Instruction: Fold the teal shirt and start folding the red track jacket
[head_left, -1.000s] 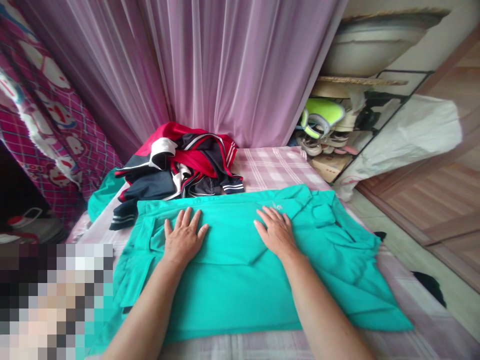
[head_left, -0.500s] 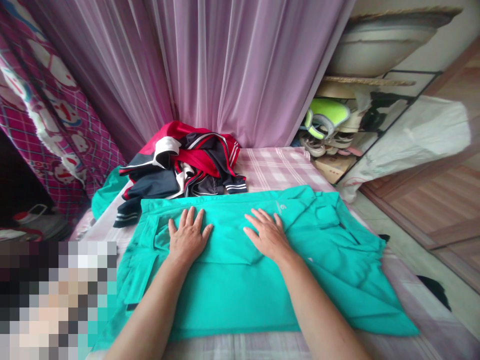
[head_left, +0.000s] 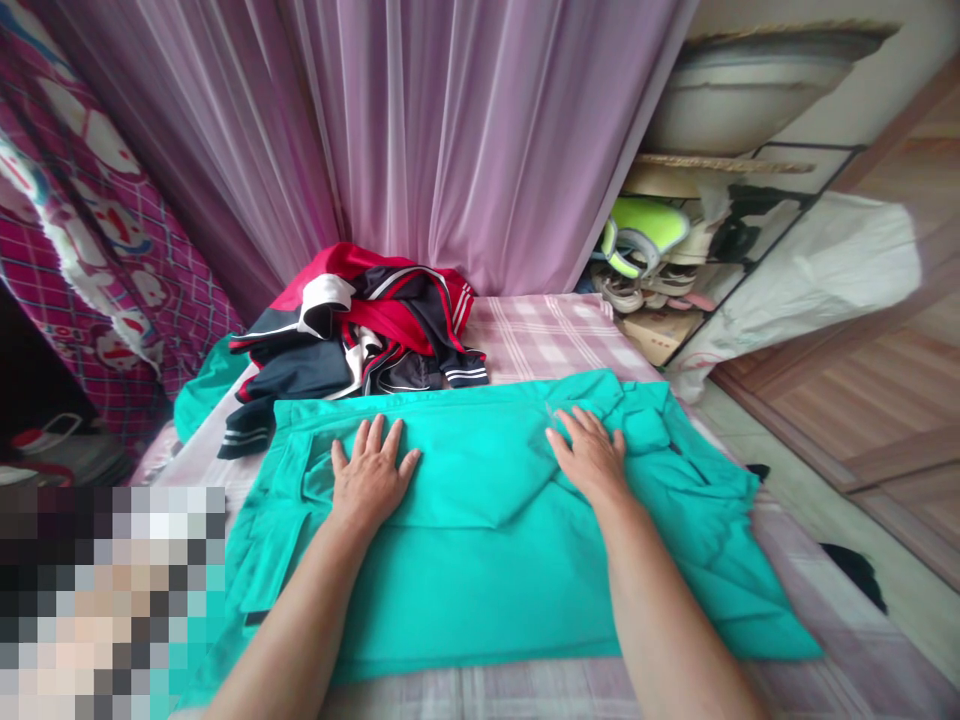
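Head view: left hand [head_left: 369, 475], right hand [head_left: 590, 455] flat on green garment [head_left: 480, 590], fingers spread, gripping nothing. Garment lies near, across plaid sheet [head_left: 540, 335]. Best pin left side, smooth right-side creases outward.

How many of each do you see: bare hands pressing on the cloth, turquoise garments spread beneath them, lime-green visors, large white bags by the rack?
Bare hands: 2 (left hand, right hand)
Turquoise garment beneath them: 1
Lime-green visor: 1
Large white bag: 1
Total: 5
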